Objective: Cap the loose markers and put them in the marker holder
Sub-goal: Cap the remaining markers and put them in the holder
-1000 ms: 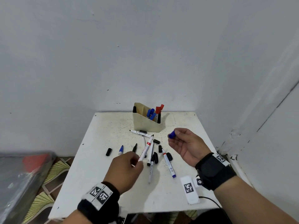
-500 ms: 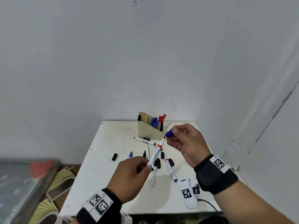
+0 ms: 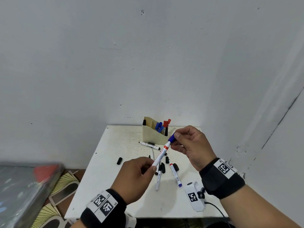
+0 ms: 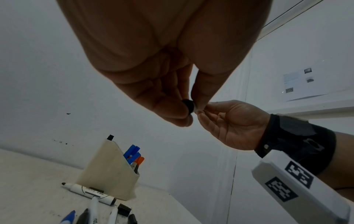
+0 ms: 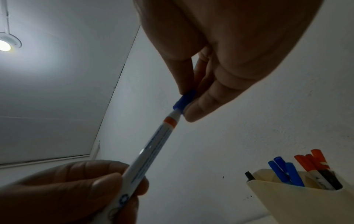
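Observation:
My left hand [image 3: 148, 167] grips the lower end of a white marker with a red band [image 3: 162, 153], held slanted above the table. My right hand [image 3: 176, 140] pinches a blue cap [image 3: 171, 138] that sits over the marker's tip [image 5: 175, 111]. In the right wrist view the blue cap [image 5: 184, 99] is between thumb and fingers. The beige marker holder [image 3: 152, 137] stands at the back of the white table [image 3: 115, 145], with blue, red and black capped markers in it. Several loose markers [image 3: 175, 175] and black caps [image 3: 119, 160] lie on the table below my hands.
A white tagged device [image 3: 195, 196] with a cable lies at the table's front right. The walls close in behind and to the right. A grey lidded box [image 3: 24, 186] sits on the floor to the left, over a patterned mat [image 3: 65, 183].
Both hands rose and came together: the marker's tip has met the blue cap, which was apart from it a second ago. The view tilted upward.

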`<state>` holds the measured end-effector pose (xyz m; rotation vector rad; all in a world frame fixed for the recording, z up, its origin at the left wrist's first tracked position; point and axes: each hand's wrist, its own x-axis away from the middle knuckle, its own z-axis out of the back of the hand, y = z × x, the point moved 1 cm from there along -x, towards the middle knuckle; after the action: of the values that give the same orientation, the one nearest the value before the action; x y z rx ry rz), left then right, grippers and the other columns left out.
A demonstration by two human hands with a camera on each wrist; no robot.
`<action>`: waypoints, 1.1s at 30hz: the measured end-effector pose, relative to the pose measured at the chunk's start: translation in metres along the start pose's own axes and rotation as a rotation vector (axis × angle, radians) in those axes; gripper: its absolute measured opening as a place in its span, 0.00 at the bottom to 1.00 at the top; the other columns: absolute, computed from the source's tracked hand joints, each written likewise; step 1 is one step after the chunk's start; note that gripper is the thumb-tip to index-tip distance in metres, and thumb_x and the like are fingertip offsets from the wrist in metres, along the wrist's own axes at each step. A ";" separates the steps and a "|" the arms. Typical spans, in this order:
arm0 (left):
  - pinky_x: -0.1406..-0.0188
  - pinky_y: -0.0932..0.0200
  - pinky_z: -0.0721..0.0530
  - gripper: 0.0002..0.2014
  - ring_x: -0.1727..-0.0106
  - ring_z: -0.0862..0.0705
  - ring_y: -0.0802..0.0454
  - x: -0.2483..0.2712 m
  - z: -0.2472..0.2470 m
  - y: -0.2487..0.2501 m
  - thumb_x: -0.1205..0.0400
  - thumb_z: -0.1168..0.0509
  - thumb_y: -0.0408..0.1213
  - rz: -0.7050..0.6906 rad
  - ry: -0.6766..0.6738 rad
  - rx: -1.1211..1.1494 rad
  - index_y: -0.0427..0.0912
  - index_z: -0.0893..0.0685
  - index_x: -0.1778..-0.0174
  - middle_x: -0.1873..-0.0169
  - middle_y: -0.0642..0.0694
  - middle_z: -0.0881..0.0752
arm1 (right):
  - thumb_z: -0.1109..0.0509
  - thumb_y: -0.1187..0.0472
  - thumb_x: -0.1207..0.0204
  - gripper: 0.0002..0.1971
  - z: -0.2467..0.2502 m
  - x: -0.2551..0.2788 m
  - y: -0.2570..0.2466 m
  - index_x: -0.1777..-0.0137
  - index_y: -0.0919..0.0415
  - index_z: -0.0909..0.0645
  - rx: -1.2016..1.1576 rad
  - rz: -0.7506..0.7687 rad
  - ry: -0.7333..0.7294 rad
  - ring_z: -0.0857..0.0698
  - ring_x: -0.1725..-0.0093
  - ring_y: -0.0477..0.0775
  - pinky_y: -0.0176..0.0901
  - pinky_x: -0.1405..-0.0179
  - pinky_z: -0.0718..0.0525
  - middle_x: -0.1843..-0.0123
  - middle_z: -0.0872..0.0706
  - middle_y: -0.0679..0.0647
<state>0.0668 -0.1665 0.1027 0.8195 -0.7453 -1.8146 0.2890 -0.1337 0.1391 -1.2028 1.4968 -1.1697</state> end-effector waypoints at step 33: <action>0.71 0.64 0.29 0.09 0.73 0.30 0.58 -0.043 0.021 0.008 0.10 0.35 0.41 0.050 -0.089 0.278 0.53 0.08 0.46 0.75 0.60 0.25 | 0.29 0.67 0.15 0.08 0.026 0.004 0.002 0.42 0.57 0.13 0.417 0.092 -0.335 0.19 0.65 0.53 0.45 0.61 0.16 0.62 0.15 0.49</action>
<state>0.0666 -0.1261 0.1299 0.8939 -1.0836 -1.7342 0.3134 -0.1408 0.1319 -0.9738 0.9874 -1.0884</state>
